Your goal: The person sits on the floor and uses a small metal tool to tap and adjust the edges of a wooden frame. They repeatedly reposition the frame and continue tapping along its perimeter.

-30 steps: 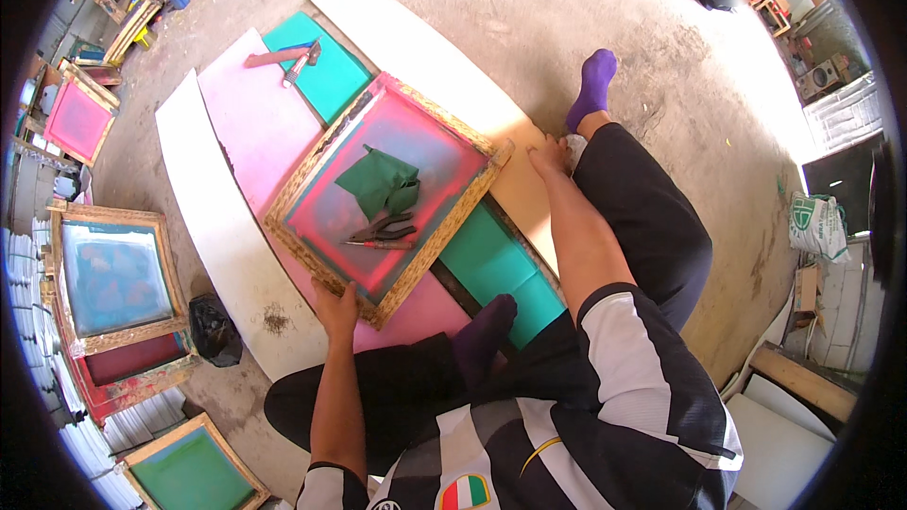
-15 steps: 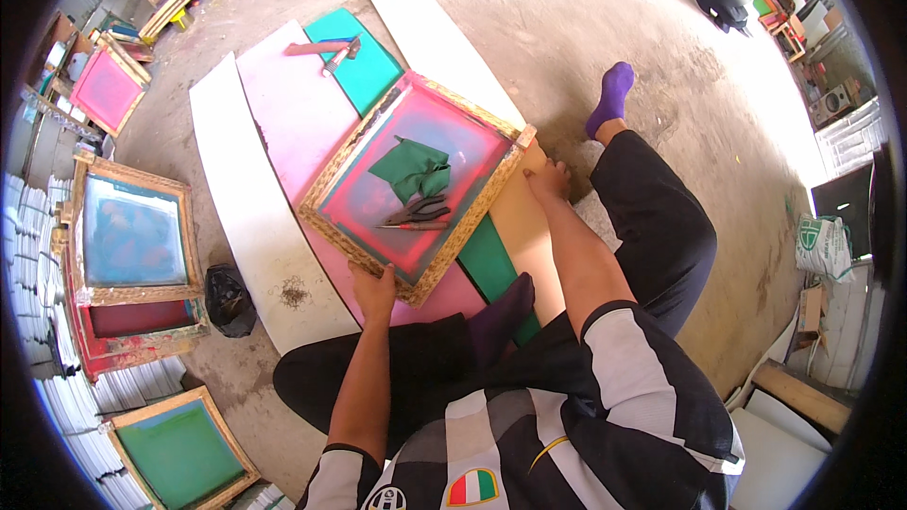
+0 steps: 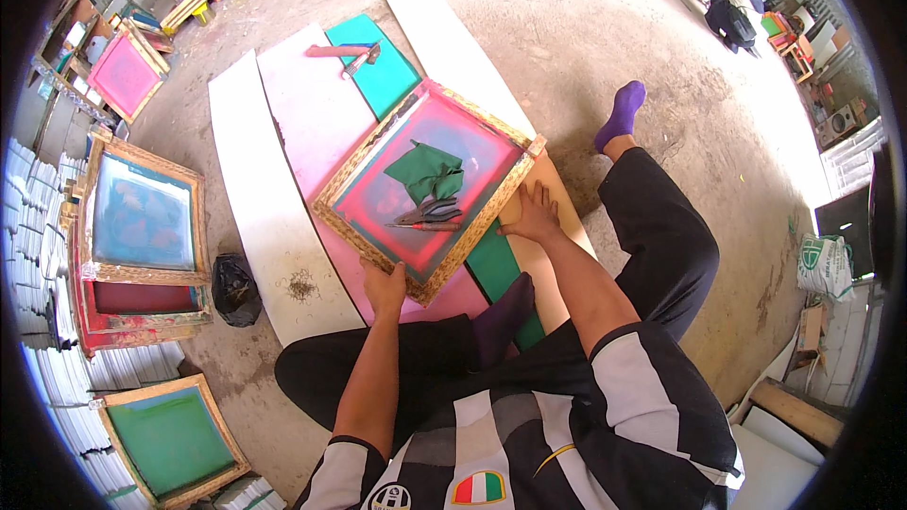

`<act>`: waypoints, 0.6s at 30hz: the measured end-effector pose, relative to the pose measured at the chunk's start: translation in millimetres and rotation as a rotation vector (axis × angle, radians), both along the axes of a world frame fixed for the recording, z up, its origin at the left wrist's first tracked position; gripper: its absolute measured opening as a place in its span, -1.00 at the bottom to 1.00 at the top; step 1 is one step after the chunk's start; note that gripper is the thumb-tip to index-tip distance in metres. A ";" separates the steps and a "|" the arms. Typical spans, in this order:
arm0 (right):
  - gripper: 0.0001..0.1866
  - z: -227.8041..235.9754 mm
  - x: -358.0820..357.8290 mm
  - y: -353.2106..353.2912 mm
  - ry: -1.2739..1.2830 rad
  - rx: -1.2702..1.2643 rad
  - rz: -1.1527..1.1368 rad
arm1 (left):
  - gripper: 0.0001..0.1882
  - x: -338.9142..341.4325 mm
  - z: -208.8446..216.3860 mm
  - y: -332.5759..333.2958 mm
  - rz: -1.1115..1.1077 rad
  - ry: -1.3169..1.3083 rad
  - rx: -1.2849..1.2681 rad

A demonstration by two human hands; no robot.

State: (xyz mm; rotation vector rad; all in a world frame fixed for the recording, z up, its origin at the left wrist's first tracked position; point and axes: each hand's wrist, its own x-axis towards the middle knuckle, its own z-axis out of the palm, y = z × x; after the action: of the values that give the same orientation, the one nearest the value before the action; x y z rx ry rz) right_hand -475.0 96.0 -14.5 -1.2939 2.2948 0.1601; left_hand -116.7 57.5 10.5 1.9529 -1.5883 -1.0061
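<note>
A wooden screen-printing frame (image 3: 480,244) with pink-and-grey mesh lies tilted across coloured boards in front of me. On its mesh rest a crumpled green cloth (image 3: 425,170), a black-handled hand tool (image 3: 436,211), perhaps scissors or pliers, and a thin tool with a red handle (image 3: 435,226). My left hand (image 3: 384,289) grips the frame's near edge close to the bottom corner, its fingers partly hidden by the wood. To the right of the frame, my right hand (image 3: 534,214) lies with fingers spread on a beige board (image 3: 557,191).
A hammer (image 3: 357,60) lies on the teal board (image 3: 387,85) beyond the frame. More screen frames (image 3: 142,276) lean at left beside a black plastic bag (image 3: 236,290) and paper stacks. My purple-socked foot (image 3: 621,118) is out at right. Another person (image 3: 729,14) crouches far right.
My right hand has slid along the frame's right side toward me, its fingers now spread on the board. The whole view has shifted slightly; the left hand keeps its hold.
</note>
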 end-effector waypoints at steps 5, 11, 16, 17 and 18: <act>0.47 3.4 -31.3 -6.6 -0.018 0.023 0.142 | 0.05 3.1 0.0 -4.3 0.021 -0.026 0.029; 0.32 -61.5 -124.5 12.9 -0.039 -0.206 0.239 | 0.03 -20.2 -17.6 -8.4 -0.011 0.014 -0.001; 0.16 -13.3 -87.0 -23.6 0.133 -0.412 -0.373 | 0.01 -4.4 -18.3 -7.2 0.096 0.021 0.145; 0.14 -14.1 -93.1 -27.0 0.173 -0.441 -0.364 | 0.00 -7.8 -18.3 -7.2 0.069 0.030 0.081; 0.17 -14.0 -100.8 -30.8 0.105 -0.391 -0.362 | -0.01 -9.2 -18.9 -4.7 0.042 0.040 0.018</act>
State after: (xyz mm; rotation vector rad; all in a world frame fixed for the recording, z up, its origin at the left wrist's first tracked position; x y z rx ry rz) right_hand -575.8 65.2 -28.6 -1.0309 2.6980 -0.3698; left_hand -125.9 52.8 -8.4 1.9573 -1.5150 -1.0392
